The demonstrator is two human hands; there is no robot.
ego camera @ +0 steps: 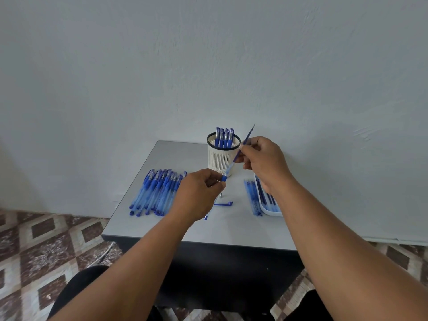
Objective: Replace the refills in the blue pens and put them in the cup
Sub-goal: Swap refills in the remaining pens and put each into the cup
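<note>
My left hand (pixel 199 195) grips a blue pen barrel (pixel 224 177) by its grip end; the barrel's tail shows below the hand. My right hand (pixel 264 161) pinches a thin blue refill (pixel 243 147) that slants up to the right, its lower end at the barrel's mouth. Behind them stands a white slatted cup (pixel 222 156) with several capped blue pens in it. A row of several blue pens (pixel 155 193) lies left of my left hand. On the table lie a blue pen cap (pixel 224 203) and a small metal tip (pixel 220 195).
A white tray (pixel 268 209) with refills sits on the right, partly under my right forearm; several more refills (pixel 251 195) lie beside it. The grey table (pixel 231 230) stands against a pale wall. Patterned floor tiles and a white cable (pixel 102 256) lie lower left.
</note>
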